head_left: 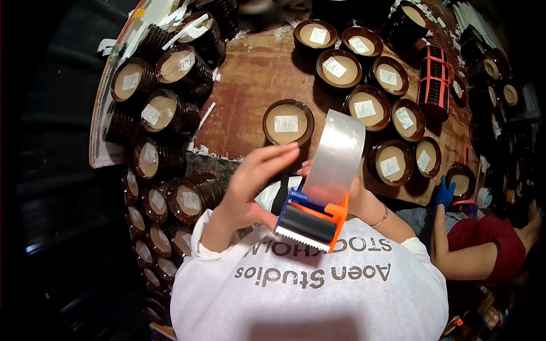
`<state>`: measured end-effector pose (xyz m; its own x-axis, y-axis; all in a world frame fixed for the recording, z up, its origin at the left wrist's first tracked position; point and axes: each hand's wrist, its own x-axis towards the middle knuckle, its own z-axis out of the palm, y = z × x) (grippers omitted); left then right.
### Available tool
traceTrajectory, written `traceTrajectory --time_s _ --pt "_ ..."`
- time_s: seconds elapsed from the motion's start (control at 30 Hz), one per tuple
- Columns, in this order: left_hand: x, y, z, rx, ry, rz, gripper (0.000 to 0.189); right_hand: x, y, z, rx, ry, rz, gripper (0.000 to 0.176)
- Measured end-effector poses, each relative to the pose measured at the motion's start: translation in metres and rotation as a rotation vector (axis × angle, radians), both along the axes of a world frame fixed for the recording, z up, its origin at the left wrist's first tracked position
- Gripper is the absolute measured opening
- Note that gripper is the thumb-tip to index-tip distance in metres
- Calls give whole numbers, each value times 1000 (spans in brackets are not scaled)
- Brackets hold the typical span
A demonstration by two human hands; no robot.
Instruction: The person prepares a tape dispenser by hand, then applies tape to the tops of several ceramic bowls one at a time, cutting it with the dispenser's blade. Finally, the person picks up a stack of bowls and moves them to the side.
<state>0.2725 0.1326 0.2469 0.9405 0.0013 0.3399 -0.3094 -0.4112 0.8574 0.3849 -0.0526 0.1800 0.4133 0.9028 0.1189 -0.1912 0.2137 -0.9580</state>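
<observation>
A tape dispenser (310, 223) with a blue and orange frame, a black roller and a white toothed blade is held up before my chest. A wide roll of clear tape (340, 150) sits in it. My right hand (356, 199) grips the dispenser from behind, mostly hidden by the roll. My left hand (250, 184) is open beside it, fingers stretched out and thumb close to the blade's end. Just beyond my left fingertips stands a brown bowl stack (288, 124) with a white label on its tan top.
More labelled bowl stacks (364, 108) stand on the right of the wooden table (239, 85), one bundle (435, 82) tied with red strap. Stacks on their sides (165, 111) crowd the left. At right, another person's blue-gloved hand (443, 193) touches a bowl stack (460, 181).
</observation>
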Motion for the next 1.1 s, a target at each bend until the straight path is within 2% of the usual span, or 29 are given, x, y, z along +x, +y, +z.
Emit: traceTrajectory --time_s 0.03,0.1,0.2,0.23,0.3,0.33,0.4,0.43,0.47,0.5,0.53,0.57,0.63,0.77,0.83,0.87,0.93,1.1 --pt "2 4 7 129 -27 15 94 2 2 6 15 -209 43 34" --pt "11 1 18 -291 -61 -158 91 -1 3 16 -4 -104 10 31" --pt "13 8 29 -274 -37 -89 80 -3 2 21 62 555 -16 33" --pt "17 9 33 -275 -32 -90 80 -4 3 25 62 560 -18 33" --pt "29 9 45 -65 -72 -32 66 -5 5 30 29 358 -68 35" --pt "35 7 52 -21 -83 -25 55 -3 6 32 29 359 -68 35" --pt "45 7 60 62 -44 -22 56 3 6 35 11 -177 14 34" --pt "49 7 61 144 -7 -20 57 4 6 37 13 -177 14 34" --pt "54 5 60 87 -14 -21 49 5 6 39 -30 -127 53 35" --pt "55 5 62 88 -13 -21 49 6 6 40 -73 -77 91 36" --pt "56 5 65 99 30 -31 43 10 6 28 -9 -435 63 39" --pt "57 4 66 111 74 -42 38 8 6 29 -9 -434 61 39" --pt "56 4 67 111 82 -47 34 4 6 32 -21 -255 -37 33" --pt "56 2 63 51 88 -4 20 3 4 26 -56 -351 -93 31" --pt "58 4 64 8 87 -39 19 5 3 13 -78 -536 -56 30" --pt "59 4 65 -35 85 -77 18 8 2 12 -78 -537 -55 30" --pt "60 1 59 -67 103 -47 18 13 4 16 80 -1133 -148 31" --pt "62 -12 62 -256 175 99 23 12 2 10 82 -1053 -138 30"
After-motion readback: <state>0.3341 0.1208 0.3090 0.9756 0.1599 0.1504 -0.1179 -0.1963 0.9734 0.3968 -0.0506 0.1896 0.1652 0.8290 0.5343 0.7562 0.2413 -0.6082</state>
